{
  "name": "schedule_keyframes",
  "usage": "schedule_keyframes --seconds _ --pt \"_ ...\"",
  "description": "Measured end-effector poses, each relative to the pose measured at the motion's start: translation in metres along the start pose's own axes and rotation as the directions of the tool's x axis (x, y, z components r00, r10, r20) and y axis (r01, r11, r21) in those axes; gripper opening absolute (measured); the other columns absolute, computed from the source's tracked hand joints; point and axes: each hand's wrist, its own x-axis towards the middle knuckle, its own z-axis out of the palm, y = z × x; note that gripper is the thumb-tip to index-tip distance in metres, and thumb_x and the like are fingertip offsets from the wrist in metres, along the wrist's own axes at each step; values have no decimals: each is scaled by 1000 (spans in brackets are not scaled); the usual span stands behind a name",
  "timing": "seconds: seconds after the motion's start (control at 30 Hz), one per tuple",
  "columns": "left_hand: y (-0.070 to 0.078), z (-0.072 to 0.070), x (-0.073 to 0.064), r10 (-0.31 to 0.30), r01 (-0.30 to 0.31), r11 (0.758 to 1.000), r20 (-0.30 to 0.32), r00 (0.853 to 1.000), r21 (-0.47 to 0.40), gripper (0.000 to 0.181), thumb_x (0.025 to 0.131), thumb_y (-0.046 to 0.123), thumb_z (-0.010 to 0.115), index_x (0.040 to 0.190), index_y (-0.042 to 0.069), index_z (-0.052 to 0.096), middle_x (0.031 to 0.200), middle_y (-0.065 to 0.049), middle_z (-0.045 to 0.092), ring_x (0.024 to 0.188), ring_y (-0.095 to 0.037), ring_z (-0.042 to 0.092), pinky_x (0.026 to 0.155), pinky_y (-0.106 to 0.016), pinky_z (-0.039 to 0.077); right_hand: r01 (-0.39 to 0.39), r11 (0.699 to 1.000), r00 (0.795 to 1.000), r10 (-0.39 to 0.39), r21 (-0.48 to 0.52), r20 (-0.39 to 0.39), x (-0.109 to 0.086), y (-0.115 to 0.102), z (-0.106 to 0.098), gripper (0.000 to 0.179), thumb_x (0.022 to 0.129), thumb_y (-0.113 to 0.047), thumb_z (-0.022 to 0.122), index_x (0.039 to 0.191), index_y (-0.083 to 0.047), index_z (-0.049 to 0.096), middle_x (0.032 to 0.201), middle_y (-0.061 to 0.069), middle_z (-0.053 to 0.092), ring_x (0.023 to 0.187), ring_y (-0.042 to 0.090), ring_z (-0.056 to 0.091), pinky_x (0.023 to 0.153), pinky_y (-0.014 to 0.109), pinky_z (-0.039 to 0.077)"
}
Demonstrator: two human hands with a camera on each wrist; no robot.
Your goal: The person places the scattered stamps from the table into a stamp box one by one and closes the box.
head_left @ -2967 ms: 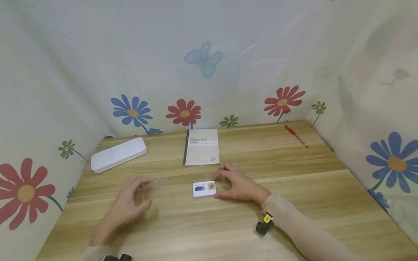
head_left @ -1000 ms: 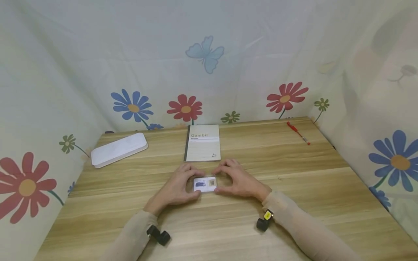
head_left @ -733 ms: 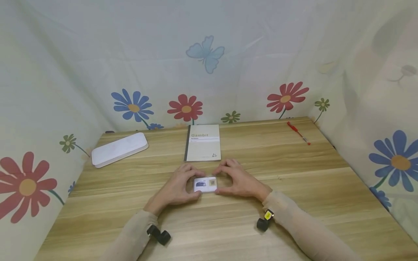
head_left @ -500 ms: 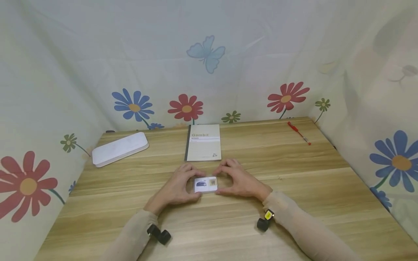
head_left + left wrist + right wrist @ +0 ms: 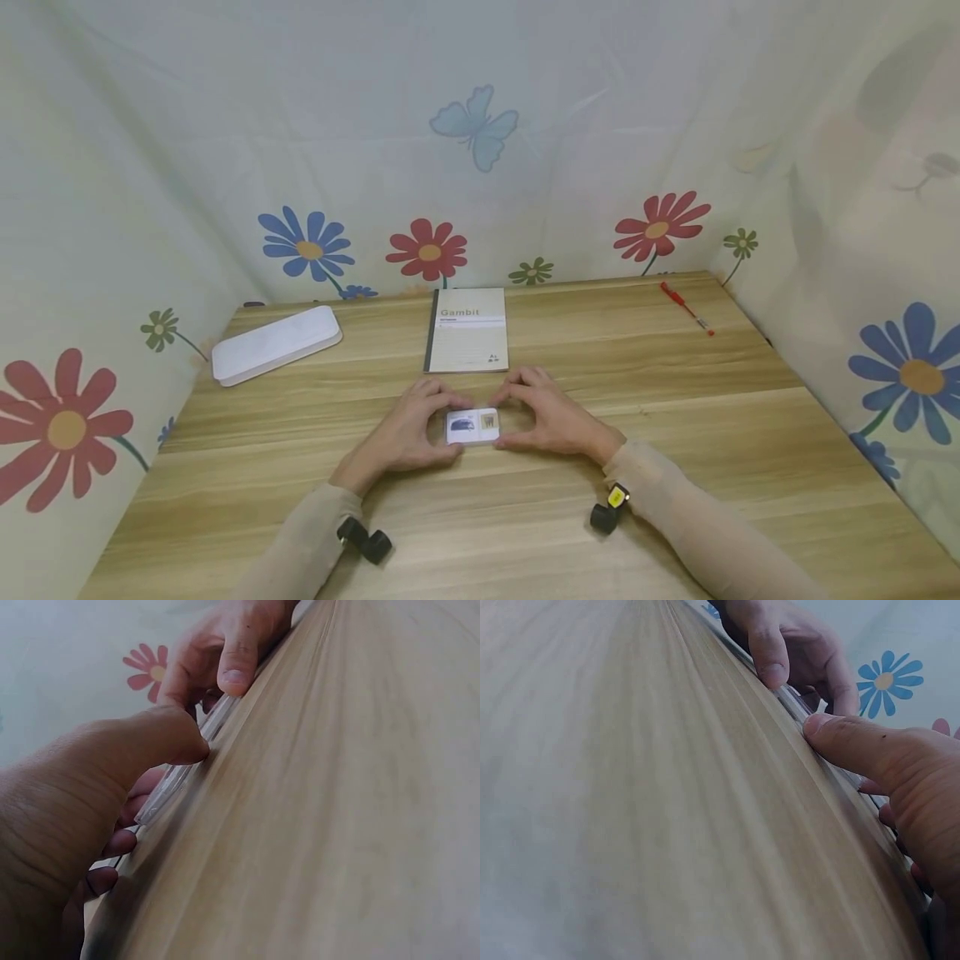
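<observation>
In the head view, a small white card (image 5: 472,426) with a dark blue print and a tan square lies on the table (image 5: 480,525). My left hand (image 5: 405,429) pinches its left end between thumb and fingers. At the opposite end, my right hand (image 5: 553,421) grips it the same way. The left wrist view shows a clear plastic edge (image 5: 166,793) along the card, between the two thumbs, low against the wood. How the plastic and card fit together is hidden. Both hands rest close to the tabletop.
A "Gambit" notebook (image 5: 467,332) lies just behind the hands. A white oblong case (image 5: 276,345) is at the back left, and a red pen (image 5: 686,307) at the back right. Flower-printed curtains (image 5: 360,167) enclose the table.
Three seconds ago my left hand was off to the left, seemingly with something transparent; it has come to the card's left end. During the last second the hands have barely moved.
</observation>
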Motion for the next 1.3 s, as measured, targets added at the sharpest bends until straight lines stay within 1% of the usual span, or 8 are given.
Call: schedule_keyframes --seconds 0.23,0.4,0.67,0.8,0.93,1.1,1.3 --pt "-1 0 0 -15 15 1000 11 1000 -10 63 81 39 95 139 27 75 128 7 63 127 -17 52 112 -49 45 -2 1000 1000 2 1 -5 1 -1 0 56 84 -43 99 130 -22 75 133 -2 57 132 22 47 115 52 43" --pt "0 -2 2 -25 26 999 18 1000 -30 63 81 39 97 139 28 76 126 7 62 125 -16 52 111 -47 45 -11 1000 1000 11 7 -10 0 -1 -1 55 84 -43 99 129 -23 75 134 -4 57 133 22 47 117 52 42" --pt "-2 -3 1 -57 59 996 39 998 -65 62 83 42 98 140 35 75 126 12 60 123 -14 52 111 -48 47 -11 1000 1000 11 9 -8 -2 0 -2 55 85 -45 98 130 -23 75 133 -5 57 133 21 47 115 52 43" --pt "-3 -2 1 -48 51 997 41 998 -64 61 85 46 96 142 36 73 129 12 60 125 -13 53 112 -49 47 -3 1000 1000 3 9 -17 -2 0 -2 55 84 -43 99 129 -22 75 134 -3 58 133 22 48 116 53 43" --pt "-3 -4 -1 -43 46 996 45 998 -76 63 86 46 97 143 36 73 131 12 60 126 -14 53 113 -50 46 7 1000 1000 -7 -5 -17 -1 1 -1 56 84 -44 99 130 -22 75 134 -3 59 133 22 48 115 53 43" --pt "-5 -5 -1 -48 52 995 54 997 -84 64 87 48 96 145 36 72 134 12 59 128 -13 52 114 -50 47 -3 1000 1000 3 -9 -11 0 2 -1 55 85 -43 99 130 -24 74 134 -5 58 134 22 48 117 52 42" --pt "-5 -7 -2 -51 56 995 64 997 -79 71 86 52 96 150 34 69 136 11 58 129 -15 51 116 -52 46 -7 1000 1000 7 -17 -1 1 2 -2 58 85 -47 97 132 -23 74 135 -4 57 135 23 47 117 53 42"
